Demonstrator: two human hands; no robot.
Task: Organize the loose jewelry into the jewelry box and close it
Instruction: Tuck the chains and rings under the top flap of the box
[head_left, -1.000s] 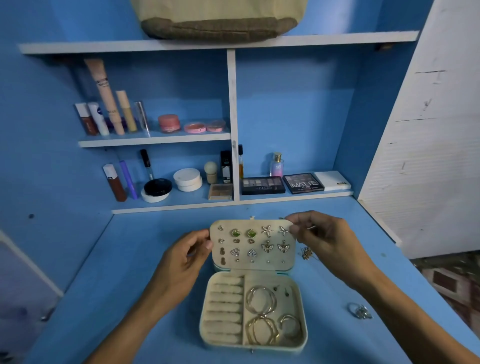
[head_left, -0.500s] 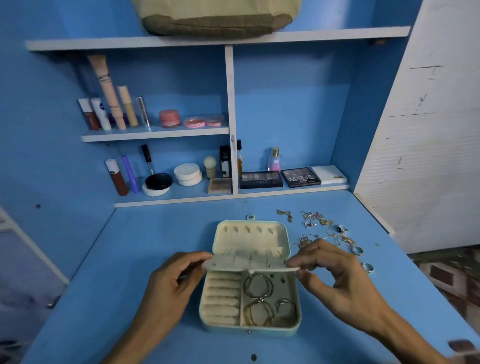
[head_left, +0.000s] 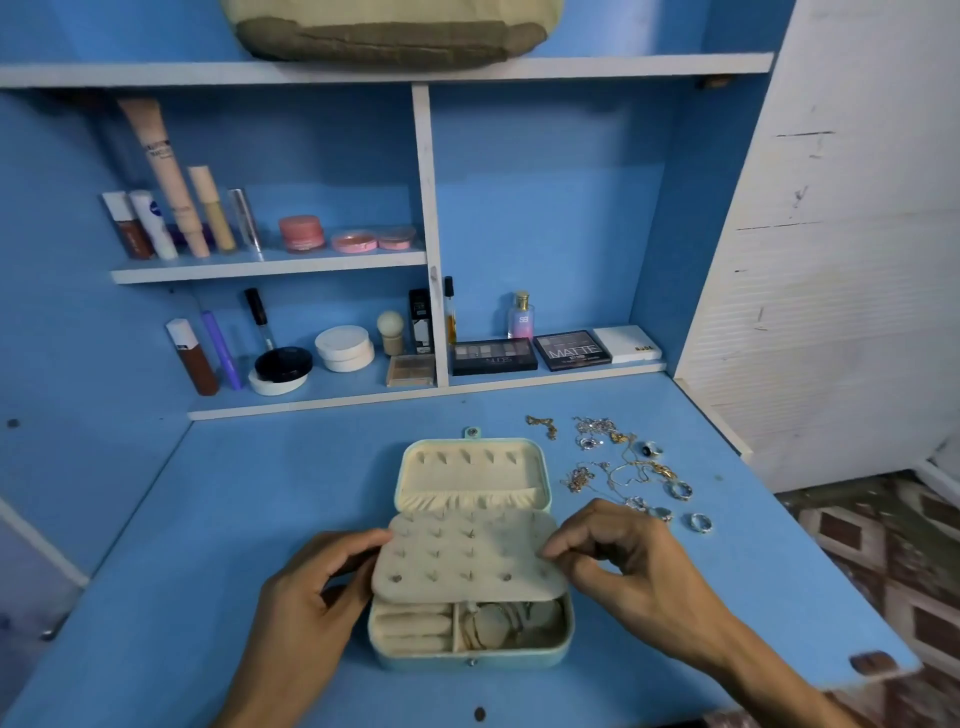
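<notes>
The left hand (head_left: 306, 587) and right hand (head_left: 634, 566) seemingly pinch the cream padded earring panel (head_left: 467, 561) between them. Lower it level into the mint jewelry box (head_left: 467, 659).

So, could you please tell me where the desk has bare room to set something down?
Bare desktop lies left of the left hand and behind the jewelry box to the lower shelf. Right of the box, loose jewelry crowds the surface.

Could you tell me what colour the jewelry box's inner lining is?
Cream lining, best in the head view.
</notes>
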